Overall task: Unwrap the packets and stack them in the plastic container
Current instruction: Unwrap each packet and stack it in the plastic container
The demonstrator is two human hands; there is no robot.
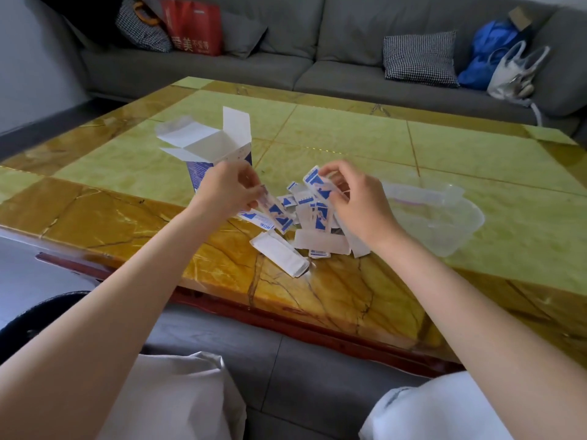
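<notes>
Over a marble-patterned bench (444, 147), the left hand (228, 188) pinches one long packet (276, 214), angled down toward the right, while the right hand (359, 198) grips another wrapper (317, 182) above the loose pile (311, 230); the plastic container (444, 217) sits just right, open bench beyond.

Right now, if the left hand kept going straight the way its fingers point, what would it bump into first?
Probably the right hand and the wrapper strip it pinches. The left hand, pinching its own packet, points right across the small gap between them. Depth is unclear from one view.
</notes>
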